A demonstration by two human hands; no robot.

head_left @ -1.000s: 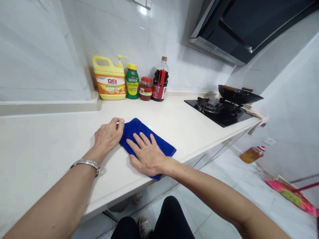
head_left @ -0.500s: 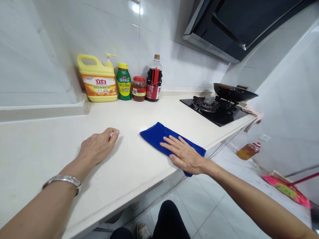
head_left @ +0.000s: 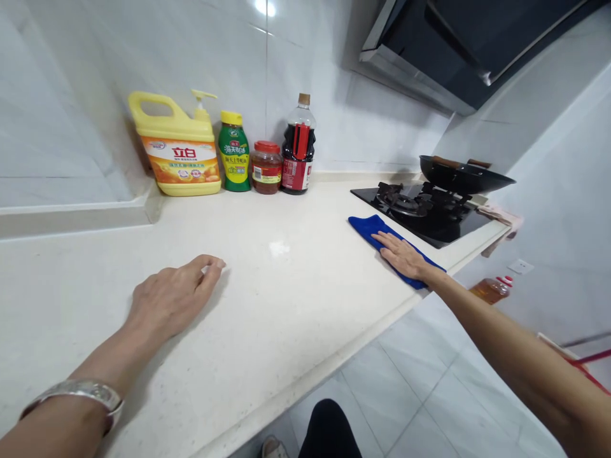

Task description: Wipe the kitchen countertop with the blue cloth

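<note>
A blue cloth [head_left: 366, 226] lies spread on the white countertop [head_left: 286, 305], close to the front edge of the stove. On top of it my right hand [head_left: 401, 256] rests flat, fingers stretched out and slightly apart, palm down. Part of the cloth is hidden beneath that hand. My left hand [head_left: 167, 299], with a silver bangle at its wrist, leans on the counter to the left. Its fingers are loosely curled in with the thumb near the index finger, and no object shows in it.
Against the wall stand a yellow detergent jug [head_left: 179, 159], a green sauce bottle [head_left: 234, 152], a red-lidded jar [head_left: 266, 168] and a dark sauce bottle [head_left: 298, 149]. A wok [head_left: 463, 177] sits on the black gas stove [head_left: 429, 222], under a range hood [head_left: 458, 51]. An oil bottle [head_left: 491, 290] is low at right.
My right hand has slid the blue cloth right and away from me, toward the stove. My left hand stays on the counter, still curled. The view has shifted slightly.
</note>
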